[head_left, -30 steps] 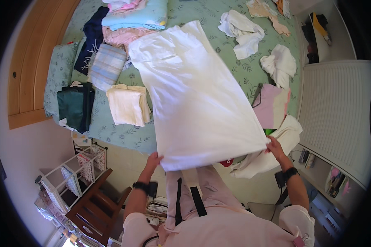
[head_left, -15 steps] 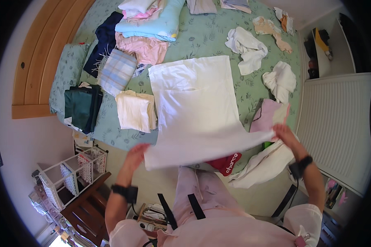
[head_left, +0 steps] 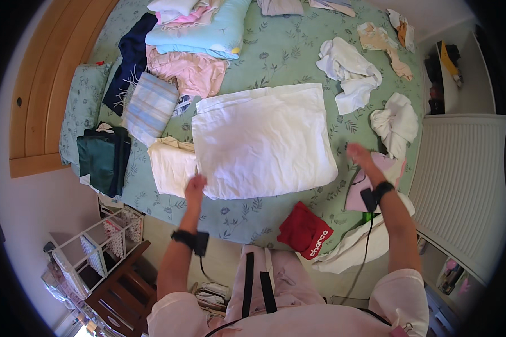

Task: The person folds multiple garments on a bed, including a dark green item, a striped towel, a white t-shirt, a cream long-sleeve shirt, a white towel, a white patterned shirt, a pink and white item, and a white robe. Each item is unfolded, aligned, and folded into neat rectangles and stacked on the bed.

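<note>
A white cloth (head_left: 264, 143) lies doubled over and nearly flat on the bed in front of me, lightly wrinkled, its near edge close to the bed's front. At its left near corner is my left hand (head_left: 195, 184), touching the edge; the fingers look curled, but blur hides whether they grip it. My right hand (head_left: 358, 154) hovers past the cloth's right edge, apart from it, fingers loosely extended and nothing in them. Beside my left hand sits a folded cream cloth (head_left: 171, 167). A folded pink cloth (head_left: 361, 188) lies under my right wrist.
A folded red garment (head_left: 303, 227) rests at the bed's (head_left: 236, 222) front edge. Crumpled white clothes (head_left: 351, 76) lie to the right. Dark green folded clothes (head_left: 100, 157), a plaid scarf (head_left: 150, 106) and a light blue quilt (head_left: 199, 39) are on the left. A white cabinet (head_left: 463, 180) flanks the bed.
The white cloth's near part went from being held stretched between both hands to lying folded over on the bed. My right hand let go and moved farther away; the red garment came into full view.
</note>
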Available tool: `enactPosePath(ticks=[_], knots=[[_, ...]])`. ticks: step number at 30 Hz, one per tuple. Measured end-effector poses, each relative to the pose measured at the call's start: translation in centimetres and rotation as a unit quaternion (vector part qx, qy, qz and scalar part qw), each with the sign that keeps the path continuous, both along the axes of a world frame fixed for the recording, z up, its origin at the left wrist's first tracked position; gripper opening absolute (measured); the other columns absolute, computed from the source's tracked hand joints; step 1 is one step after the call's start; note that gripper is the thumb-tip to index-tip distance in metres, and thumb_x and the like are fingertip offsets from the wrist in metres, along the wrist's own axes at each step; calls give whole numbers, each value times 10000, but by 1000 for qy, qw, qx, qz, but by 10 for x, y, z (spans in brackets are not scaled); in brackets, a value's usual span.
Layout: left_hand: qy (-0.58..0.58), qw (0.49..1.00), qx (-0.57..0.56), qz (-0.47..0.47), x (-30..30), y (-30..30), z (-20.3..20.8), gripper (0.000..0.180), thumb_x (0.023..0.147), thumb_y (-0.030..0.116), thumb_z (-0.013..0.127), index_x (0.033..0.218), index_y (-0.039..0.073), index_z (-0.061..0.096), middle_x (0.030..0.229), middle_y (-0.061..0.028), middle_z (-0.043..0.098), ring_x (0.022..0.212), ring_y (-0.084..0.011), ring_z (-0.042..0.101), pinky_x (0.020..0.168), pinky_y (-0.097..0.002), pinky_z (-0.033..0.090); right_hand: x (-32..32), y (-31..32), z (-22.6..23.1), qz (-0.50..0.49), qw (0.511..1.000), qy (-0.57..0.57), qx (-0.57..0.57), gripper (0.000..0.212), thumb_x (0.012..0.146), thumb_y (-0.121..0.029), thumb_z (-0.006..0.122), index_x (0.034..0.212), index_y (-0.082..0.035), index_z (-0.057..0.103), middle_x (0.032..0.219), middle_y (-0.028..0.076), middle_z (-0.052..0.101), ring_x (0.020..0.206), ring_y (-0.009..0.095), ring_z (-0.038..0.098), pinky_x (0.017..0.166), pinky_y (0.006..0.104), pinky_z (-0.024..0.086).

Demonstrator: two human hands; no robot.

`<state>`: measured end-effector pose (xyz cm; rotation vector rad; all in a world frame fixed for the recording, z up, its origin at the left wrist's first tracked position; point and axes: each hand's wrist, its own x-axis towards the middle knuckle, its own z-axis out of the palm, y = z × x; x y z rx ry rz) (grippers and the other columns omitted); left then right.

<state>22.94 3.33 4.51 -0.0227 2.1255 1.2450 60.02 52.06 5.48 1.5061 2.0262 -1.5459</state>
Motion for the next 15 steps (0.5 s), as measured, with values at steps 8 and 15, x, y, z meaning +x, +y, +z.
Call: enactPosePath(ticks=[8,15], knots=[[-94,991,96,30,78,-51,-48,341,763,130,699,1051,1,570,881,-47,619,749,-124,566,720,-260,463,53,-105,-61,-108,982,108,-114,305,785,-194,691,1015,-12,608,886,29,629,811,103,570,752,262,455],[-35,981,-150,-121,56,-38,-40,204,820,186,659,926,19,611,793,-5,614,733,-91,546,710,-246,458,58,-97,-40,-99,991,62,-65,161,826,-197,658,836,-37,647,773,-27,620,679,53,525,628,237,434]])
